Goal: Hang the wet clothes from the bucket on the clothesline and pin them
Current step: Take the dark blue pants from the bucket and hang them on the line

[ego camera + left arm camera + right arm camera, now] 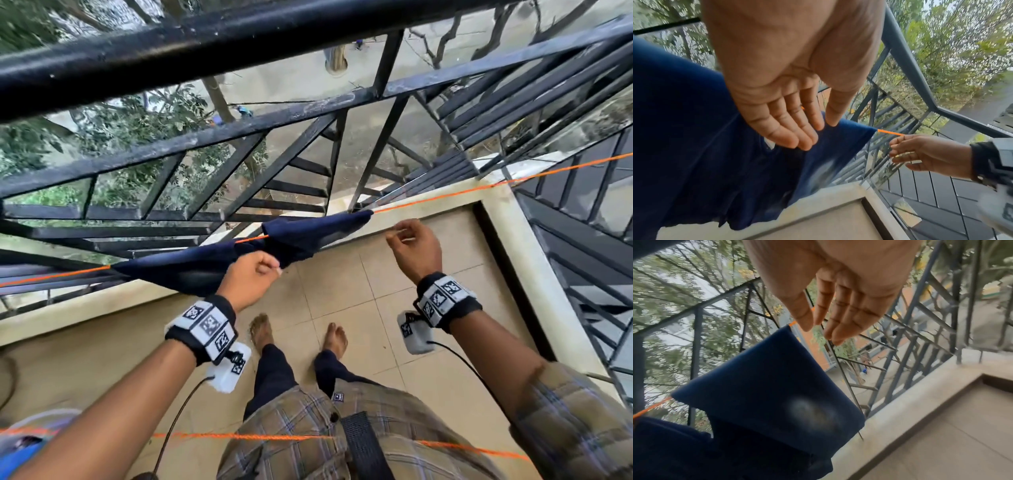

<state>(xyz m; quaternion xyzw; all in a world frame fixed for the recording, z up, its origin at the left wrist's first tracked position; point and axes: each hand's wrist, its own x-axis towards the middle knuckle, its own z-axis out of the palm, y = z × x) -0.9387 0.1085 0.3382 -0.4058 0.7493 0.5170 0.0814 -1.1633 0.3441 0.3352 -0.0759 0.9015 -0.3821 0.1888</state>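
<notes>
Navy garment (212,263) lies lengthwise along the orange clothesline (445,195) (both hands' fingers (789,129) seemingly relaxed, empty).

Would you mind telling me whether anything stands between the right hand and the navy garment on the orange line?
Nothing visible does. The right hand is open just past the navy garment end, beside the bare orange clothesline.

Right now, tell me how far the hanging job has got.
Done: a navy garment is draped over the orange clothesline by the railing. In hand: nothing; the left hand and right hand are beside it, fingers relaxed, no grip. Left: no peg shows on it, so pinning remains. The bucket's contents cannot be judged.
</notes>
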